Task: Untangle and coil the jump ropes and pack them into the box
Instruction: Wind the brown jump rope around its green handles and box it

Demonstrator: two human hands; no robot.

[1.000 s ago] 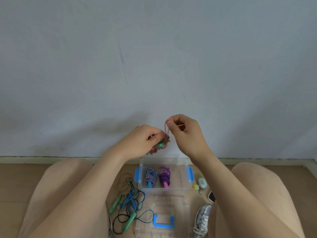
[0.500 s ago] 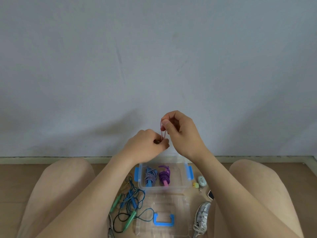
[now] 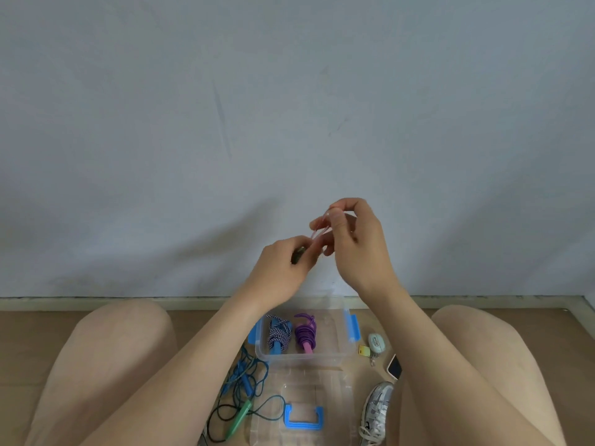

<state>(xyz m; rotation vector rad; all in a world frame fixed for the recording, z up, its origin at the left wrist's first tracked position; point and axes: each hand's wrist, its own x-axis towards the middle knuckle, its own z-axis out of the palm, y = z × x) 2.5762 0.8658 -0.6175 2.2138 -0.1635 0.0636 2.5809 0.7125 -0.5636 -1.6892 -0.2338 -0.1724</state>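
My left hand [image 3: 283, 268] grips a coiled jump rope bundle with a green handle [image 3: 298, 254] in front of the wall, above the box. My right hand [image 3: 354, 243] pinches a thin pink rope loop [image 3: 317, 233] that runs from its fingertips down to the bundle. The clear box [image 3: 335, 355] with blue latches stands on the floor between my knees. Inside it lie a coiled blue-and-white rope [image 3: 278, 334] and a coiled purple rope [image 3: 306, 334]. A tangle of blue and green ropes [image 3: 244, 394] lies left of the box.
The clear lid with a blue handle [image 3: 303, 416] lies in front of the box. A small mint case with a keychain [image 3: 375, 344], a phone [image 3: 394, 368] and a grey sneaker [image 3: 375, 410] sit to the right. My bare knees flank the box. The wall is close ahead.
My right hand has lifted the pink loop higher and slightly right. My left hand has closed more fully round the bundle, so less of the green handle shows.
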